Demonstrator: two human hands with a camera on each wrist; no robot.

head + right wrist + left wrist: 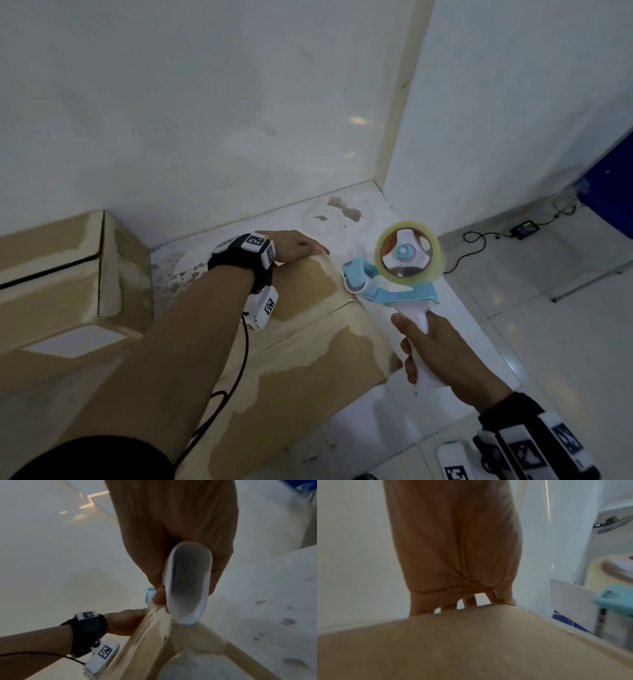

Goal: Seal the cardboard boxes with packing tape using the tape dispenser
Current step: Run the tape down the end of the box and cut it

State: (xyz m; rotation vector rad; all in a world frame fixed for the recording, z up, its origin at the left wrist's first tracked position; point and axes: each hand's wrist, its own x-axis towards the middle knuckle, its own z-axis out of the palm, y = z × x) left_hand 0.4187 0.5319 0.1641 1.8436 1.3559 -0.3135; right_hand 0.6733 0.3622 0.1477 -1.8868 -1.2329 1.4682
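Note:
A worn cardboard box (308, 353) lies on the white floor in front of me, its flaps closed with a seam running to its right edge. My left hand (294, 245) rests on the box's far edge, palm on top and fingers bent down over the far side (457, 547). My right hand (442, 359) grips the white handle (188, 582) of a blue and white tape dispenser (394, 281) loaded with a clear tape roll (407, 253). The dispenser's head touches the box's far right corner, close to my left fingertips (137, 612).
A second cardboard box (51, 274) with an open seam and a white label sits to the left, against the white wall. A black cable and adapter (524, 228) lie on the tiled floor at right, near a blue object (609, 198).

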